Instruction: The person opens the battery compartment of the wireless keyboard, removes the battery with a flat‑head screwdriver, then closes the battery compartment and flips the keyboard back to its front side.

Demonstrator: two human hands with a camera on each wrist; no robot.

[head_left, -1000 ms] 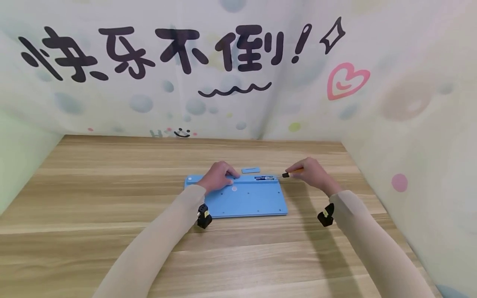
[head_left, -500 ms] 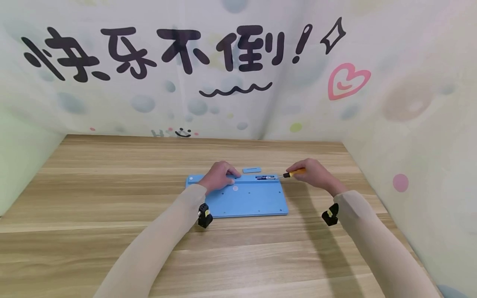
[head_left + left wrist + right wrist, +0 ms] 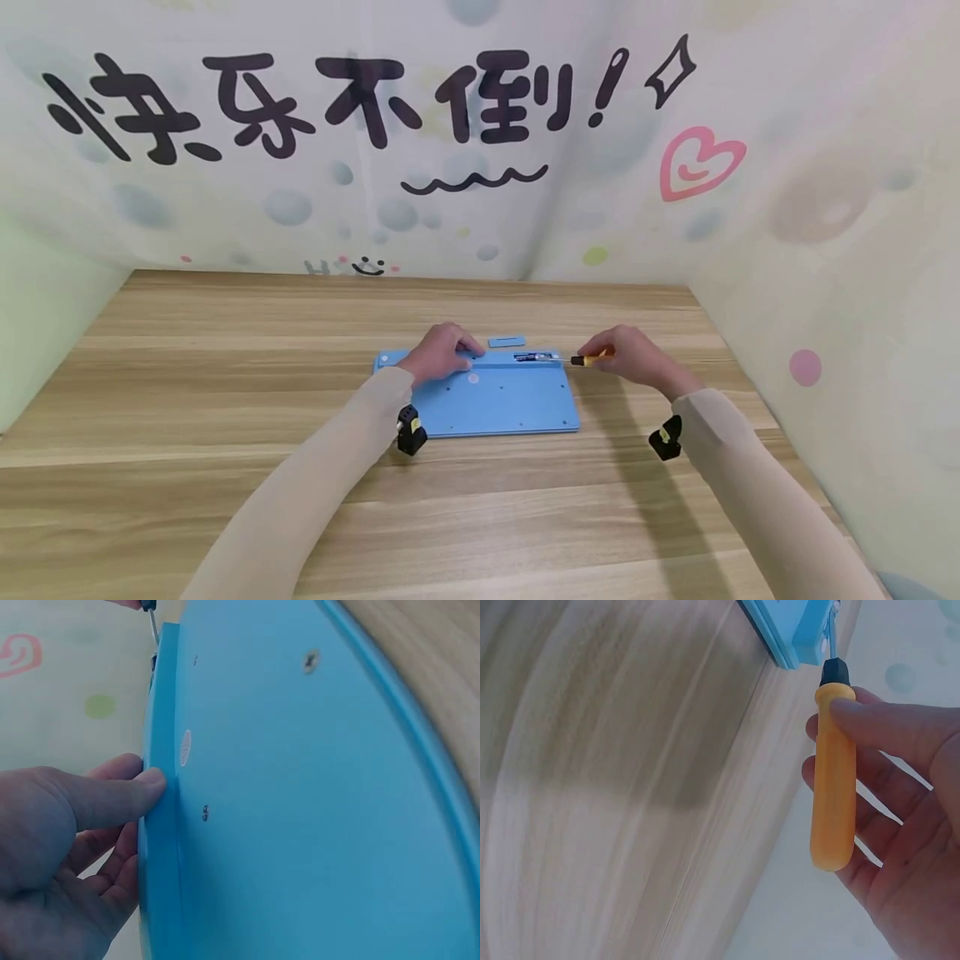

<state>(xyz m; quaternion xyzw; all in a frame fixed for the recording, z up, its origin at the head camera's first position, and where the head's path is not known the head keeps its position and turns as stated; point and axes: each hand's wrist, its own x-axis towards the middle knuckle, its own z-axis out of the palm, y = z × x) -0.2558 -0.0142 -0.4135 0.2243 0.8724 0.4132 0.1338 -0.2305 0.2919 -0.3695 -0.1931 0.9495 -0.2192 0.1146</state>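
A flat blue panel-like device [image 3: 510, 400] with screws lies on the table, its raised far edge holding an open slot with a dark battery-like item [image 3: 526, 357]. My left hand [image 3: 437, 355] grips that raised edge, thumb on top and fingers behind, as the left wrist view shows of the hand [image 3: 75, 825] and the blue surface [image 3: 300, 795]. My right hand [image 3: 632, 357] holds a screwdriver, whose orange handle [image 3: 833, 787] lies between thumb and fingers in the right wrist view. The metal shaft reaches into the slot's right end.
A small blue cover [image 3: 507, 342] lies just behind the device. The wooden table [image 3: 225, 375] meets a printed cloth [image 3: 315, 200] at the back and on the right. Each wrist carries a small black camera.
My right hand has shifted slightly down and right, and the screwdriver lies flatter, its handle tilted less upward. My left hand stays on the device's edge.
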